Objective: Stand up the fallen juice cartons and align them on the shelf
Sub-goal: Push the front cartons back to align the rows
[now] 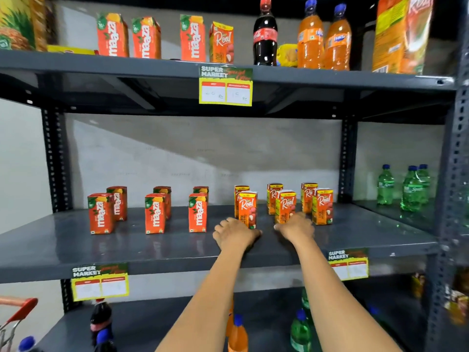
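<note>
On the middle grey shelf (152,250) all juice cartons stand upright in front-and-back pairs. Red Maaza cartons (154,214) fill the left half and orange Real cartons (322,207) the right half. My left hand (234,235) lies palm down on the shelf, its fingers against the foot of the front-left Real carton (247,208), not wrapped around it. My right hand (297,226) covers the base of the front-middle Real carton (285,204). Whether it grips that carton is hidden.
The upper shelf holds more cartons, a cola bottle (265,34) and orange soda bottles (309,36). Green bottles (385,185) stand at the right. Bottles fill the lower shelf. A red trolley handle (22,309) shows bottom left. Yellow price tags (225,85) hang from the shelf edges.
</note>
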Demonstrator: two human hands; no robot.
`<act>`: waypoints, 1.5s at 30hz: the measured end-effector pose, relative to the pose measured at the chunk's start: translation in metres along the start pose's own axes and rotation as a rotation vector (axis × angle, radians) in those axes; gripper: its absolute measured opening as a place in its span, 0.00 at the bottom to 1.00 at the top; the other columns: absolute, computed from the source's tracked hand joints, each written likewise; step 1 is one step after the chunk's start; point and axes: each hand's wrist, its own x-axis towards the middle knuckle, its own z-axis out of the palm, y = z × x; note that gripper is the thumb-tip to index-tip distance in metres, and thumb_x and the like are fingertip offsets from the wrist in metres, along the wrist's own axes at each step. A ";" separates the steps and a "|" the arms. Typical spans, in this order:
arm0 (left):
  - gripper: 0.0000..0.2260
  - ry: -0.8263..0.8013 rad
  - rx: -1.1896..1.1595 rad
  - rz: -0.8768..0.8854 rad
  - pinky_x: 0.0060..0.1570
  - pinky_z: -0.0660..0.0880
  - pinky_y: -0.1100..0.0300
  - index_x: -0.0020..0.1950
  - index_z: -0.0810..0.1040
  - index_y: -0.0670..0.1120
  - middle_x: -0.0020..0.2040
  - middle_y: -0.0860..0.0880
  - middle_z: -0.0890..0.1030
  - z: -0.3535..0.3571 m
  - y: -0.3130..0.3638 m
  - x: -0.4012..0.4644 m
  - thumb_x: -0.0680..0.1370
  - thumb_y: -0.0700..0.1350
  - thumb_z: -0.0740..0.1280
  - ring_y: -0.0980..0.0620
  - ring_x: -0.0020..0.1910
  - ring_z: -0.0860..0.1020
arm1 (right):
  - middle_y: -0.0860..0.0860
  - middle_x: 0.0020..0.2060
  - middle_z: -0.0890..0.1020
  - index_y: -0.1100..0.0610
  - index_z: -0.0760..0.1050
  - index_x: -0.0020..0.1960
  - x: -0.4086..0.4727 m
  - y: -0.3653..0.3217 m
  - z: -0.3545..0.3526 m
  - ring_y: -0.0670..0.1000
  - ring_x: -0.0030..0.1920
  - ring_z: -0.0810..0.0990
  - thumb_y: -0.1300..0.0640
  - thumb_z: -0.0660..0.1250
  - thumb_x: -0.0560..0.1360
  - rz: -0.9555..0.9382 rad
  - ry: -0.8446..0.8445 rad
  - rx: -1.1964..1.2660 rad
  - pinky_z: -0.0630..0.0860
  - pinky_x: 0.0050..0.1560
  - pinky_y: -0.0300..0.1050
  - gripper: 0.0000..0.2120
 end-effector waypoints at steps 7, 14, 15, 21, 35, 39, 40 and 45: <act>0.35 0.069 -0.040 -0.068 0.63 0.64 0.51 0.68 0.67 0.42 0.67 0.43 0.72 0.013 0.020 0.014 0.71 0.63 0.67 0.43 0.66 0.69 | 0.61 0.63 0.75 0.62 0.70 0.67 0.026 0.009 0.006 0.61 0.64 0.74 0.41 0.73 0.66 -0.086 -0.028 -0.091 0.73 0.62 0.52 0.37; 0.32 0.163 0.051 -0.058 0.59 0.68 0.53 0.65 0.71 0.42 0.63 0.44 0.77 0.022 0.024 0.026 0.71 0.64 0.67 0.44 0.62 0.74 | 0.59 0.61 0.77 0.62 0.71 0.65 0.040 0.011 0.013 0.60 0.62 0.75 0.43 0.73 0.67 -0.119 -0.002 -0.070 0.74 0.58 0.51 0.34; 0.32 0.171 0.055 -0.058 0.59 0.69 0.53 0.65 0.71 0.42 0.63 0.44 0.76 0.023 0.025 0.028 0.71 0.63 0.67 0.44 0.62 0.74 | 0.59 0.60 0.78 0.61 0.73 0.64 0.042 0.011 0.014 0.59 0.61 0.76 0.42 0.73 0.68 -0.127 -0.001 -0.075 0.75 0.57 0.51 0.32; 0.31 0.187 0.094 -0.063 0.58 0.70 0.53 0.65 0.71 0.42 0.63 0.44 0.76 0.027 0.025 0.033 0.72 0.63 0.66 0.44 0.61 0.74 | 0.59 0.58 0.79 0.59 0.77 0.60 0.050 0.015 0.022 0.59 0.58 0.77 0.42 0.72 0.68 -0.138 0.025 -0.089 0.75 0.54 0.49 0.27; 0.31 0.193 0.120 -0.039 0.56 0.71 0.53 0.65 0.71 0.42 0.62 0.44 0.76 0.027 0.025 0.033 0.72 0.63 0.66 0.45 0.60 0.75 | 0.59 0.57 0.80 0.60 0.76 0.60 0.053 0.017 0.026 0.59 0.57 0.78 0.43 0.74 0.67 -0.115 0.053 -0.053 0.76 0.55 0.50 0.28; 0.30 0.201 0.135 -0.032 0.56 0.71 0.53 0.64 0.72 0.42 0.61 0.44 0.77 0.027 0.025 0.032 0.72 0.63 0.66 0.45 0.60 0.75 | 0.59 0.57 0.80 0.60 0.77 0.60 0.055 0.017 0.026 0.59 0.58 0.78 0.43 0.73 0.68 -0.120 0.048 -0.071 0.76 0.55 0.49 0.28; 0.30 0.204 0.132 -0.029 0.56 0.71 0.53 0.64 0.73 0.42 0.61 0.44 0.77 0.027 0.025 0.032 0.72 0.63 0.66 0.45 0.60 0.75 | 0.59 0.57 0.80 0.60 0.77 0.60 0.056 0.017 0.026 0.59 0.58 0.78 0.43 0.73 0.68 -0.122 0.044 -0.075 0.76 0.55 0.50 0.27; 0.29 0.211 0.150 -0.020 0.56 0.70 0.53 0.64 0.73 0.42 0.61 0.44 0.77 0.024 0.025 0.028 0.72 0.63 0.65 0.45 0.60 0.75 | 0.59 0.58 0.80 0.60 0.75 0.61 0.052 0.016 0.023 0.59 0.59 0.77 0.42 0.73 0.68 -0.136 0.036 -0.113 0.76 0.56 0.51 0.29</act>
